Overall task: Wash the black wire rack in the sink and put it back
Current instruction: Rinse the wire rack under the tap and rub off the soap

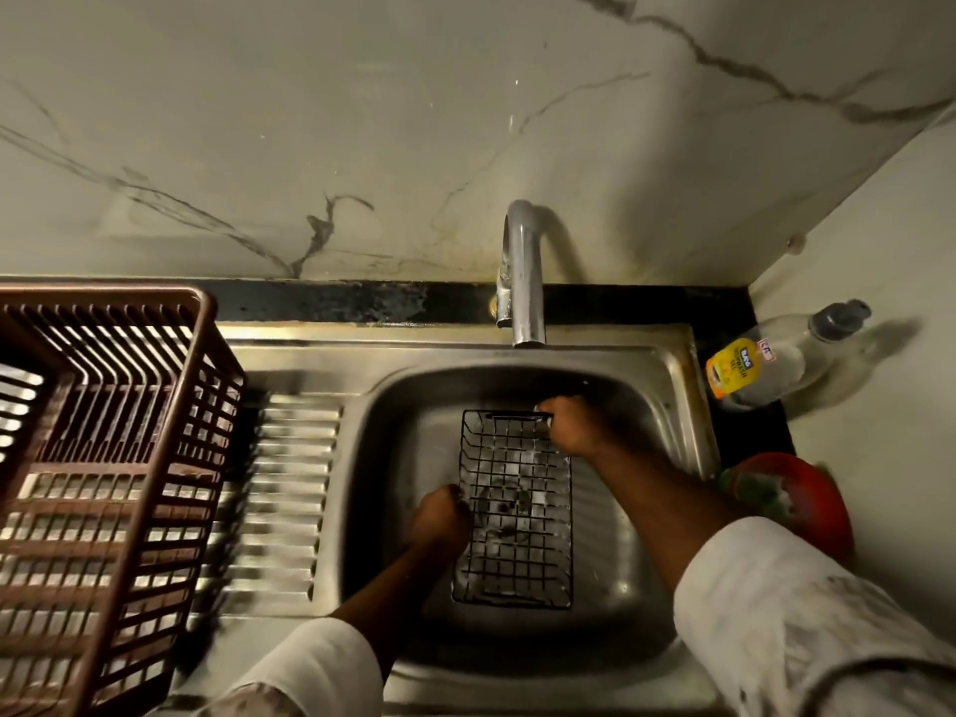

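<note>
Black wire rack (514,509) sat inside the steel sink (672,385) basin, lying flat-ish over the drain, long axis running from the basin's far edge toward the near edge. Basin bottom showed through the grid, wet and foamy in patches.

Right hand (571,424) was at the rack's far right corner, fingers curled around the top rim wire there, so gripping the rack. Left hand (439,517) was at the rack's left long side, about mid-length, fingers curled in against the side wires; it looked like a grip on the rack, though motion blur hid the fingertips. Both forearms reached in from the sink's near edge, white sleeves (807,613) pushed up past the wrists.

Chrome faucet (522,282) stood at the sink's far edge, spout ending above the far side of the basin, just beyond the rack's far end. Couldn't tell whether water was running.

Ribbed drainboard (279,494) took up the sink's left part. Brown plastic dish basket (103,458) sat at the left edge, overlapping the drainboard's left side, tilted in view.

On the black counter strip at the far right corner: clear dish soap bottle (776,359) with yellow label, lying tilted with its cap against the right wall. Nearer along the right edge, a red round object (807,499) with something green on it; too blurred to identify.

Marble-pattern wall (362,121) behind the sink.
</note>
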Available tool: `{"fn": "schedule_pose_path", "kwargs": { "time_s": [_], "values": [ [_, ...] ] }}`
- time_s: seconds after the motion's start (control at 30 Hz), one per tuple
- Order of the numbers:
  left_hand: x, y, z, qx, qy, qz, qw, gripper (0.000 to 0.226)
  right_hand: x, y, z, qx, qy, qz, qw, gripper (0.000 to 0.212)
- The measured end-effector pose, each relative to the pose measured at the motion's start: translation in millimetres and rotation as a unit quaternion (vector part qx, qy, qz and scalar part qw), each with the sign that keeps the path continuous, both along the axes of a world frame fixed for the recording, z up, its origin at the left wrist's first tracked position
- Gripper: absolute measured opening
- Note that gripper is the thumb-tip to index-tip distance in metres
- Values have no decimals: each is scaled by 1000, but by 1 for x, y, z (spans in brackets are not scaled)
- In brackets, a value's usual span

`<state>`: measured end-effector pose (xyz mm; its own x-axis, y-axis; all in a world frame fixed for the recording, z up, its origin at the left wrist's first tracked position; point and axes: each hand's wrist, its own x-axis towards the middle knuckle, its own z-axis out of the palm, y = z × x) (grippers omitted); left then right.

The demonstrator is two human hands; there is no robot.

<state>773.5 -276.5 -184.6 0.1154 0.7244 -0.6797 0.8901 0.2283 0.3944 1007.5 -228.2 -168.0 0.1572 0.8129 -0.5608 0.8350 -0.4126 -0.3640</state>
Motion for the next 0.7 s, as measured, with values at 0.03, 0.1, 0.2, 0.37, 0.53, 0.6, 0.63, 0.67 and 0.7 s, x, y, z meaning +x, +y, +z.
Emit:
{"fn": "schedule_pose_path", "kwargs": {
  "time_s": [0.03, 0.1, 0.2, 0.37, 0.53, 0.6, 0.63, 0.67, 0.7],
  "values": [
    [0, 0, -1, -10, 0, 10, 1000, 27, 0, -1, 0, 1, 9, -15, 1000, 39],
    [-1, -2, 0, -22, 1, 26, 999, 25, 0, -6, 6, 11, 29, -50, 998, 40],
    [-4, 1, 18, -11, -2, 62, 998, 31, 0, -17, 17, 54, 14, -93, 994, 44],
    [16, 39, 86, 207, -168, 168, 949, 34, -15, -45, 39, 139, 122, -202, 962, 23],
    [62, 87, 171, 235, -270, 111, 927, 24, -42, -71, 46, 148, 236, -261, 924, 13],
    [73, 106, 182, 253, -218, 62, 940, 22, -51, -72, 64, 147, 253, -270, 918, 15],
    [76, 113, 183, 271, -182, 46, 944, 24, -55, -71, 72, 150, 263, -279, 911, 17],
    [78, 118, 185, 283, -144, 33, 948, 27, -56, -70, 76, 156, 278, -286, 904, 17],
    [79, 121, 185, 288, -114, 19, 950, 26, -57, -69, 81, 162, 294, -290, 896, 17]
  ]
}}
